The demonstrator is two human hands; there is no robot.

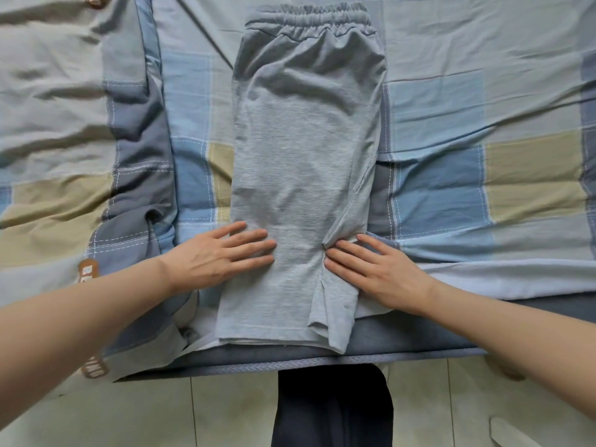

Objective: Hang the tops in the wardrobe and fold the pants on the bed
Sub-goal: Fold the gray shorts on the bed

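Both hands, left hand (222, 253) and right hand (371, 269), press straight, spread fingers onto grey shorts (303, 156) on checked bedsheet (483, 140).

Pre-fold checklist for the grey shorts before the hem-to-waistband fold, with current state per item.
1. Grey shorts folded lengthwise, one leg over the other: ok.
2. Waistband lying straight at the far end: ok.
3. Left hand flat on the left edge of the shorts, fingers straight: ok.
4. Right hand flat at the right edge near the slit: ok.
5. Hem even: not ok; the lower right corner is bunched and hangs past the bed edge.
6. Fabric smooth: not ok; wrinkles show below the waistband.
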